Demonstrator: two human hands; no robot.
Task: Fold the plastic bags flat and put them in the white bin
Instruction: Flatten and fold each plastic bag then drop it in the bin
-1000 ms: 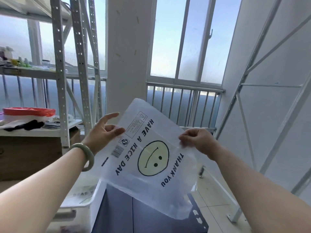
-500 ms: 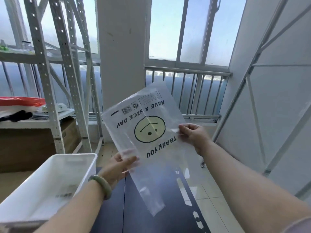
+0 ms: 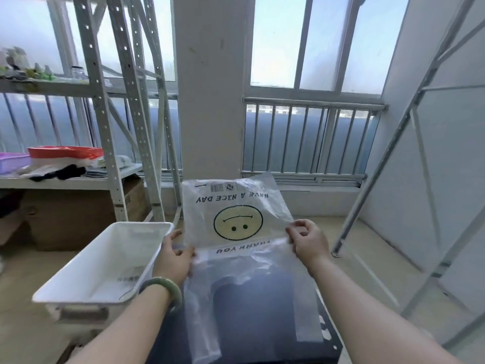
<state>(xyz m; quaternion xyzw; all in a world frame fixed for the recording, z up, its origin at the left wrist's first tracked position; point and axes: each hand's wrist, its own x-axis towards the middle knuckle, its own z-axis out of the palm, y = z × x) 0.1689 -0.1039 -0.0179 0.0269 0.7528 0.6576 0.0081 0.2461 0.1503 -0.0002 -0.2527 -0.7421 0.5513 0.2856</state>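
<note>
My left hand (image 3: 174,258) grips the left edge of the plastic bag (image 3: 236,219), fingers curled onto the film, a green bangle (image 3: 164,286) at the wrist. My right hand (image 3: 307,241) pinches the opposite edge between thumb and bent fingers. The clear bag is stretched between them, its smiley face and lettering upside down to me. The printed half stands up, and the handle end hangs towards me over the dark table (image 3: 262,337). The white bin (image 3: 78,298) sits just beside my left hand, with something flat lying in it. Beyond it is a metal shelf rack (image 3: 101,127). A pillar (image 3: 210,88) and barred window (image 3: 309,137) face me.
</note>
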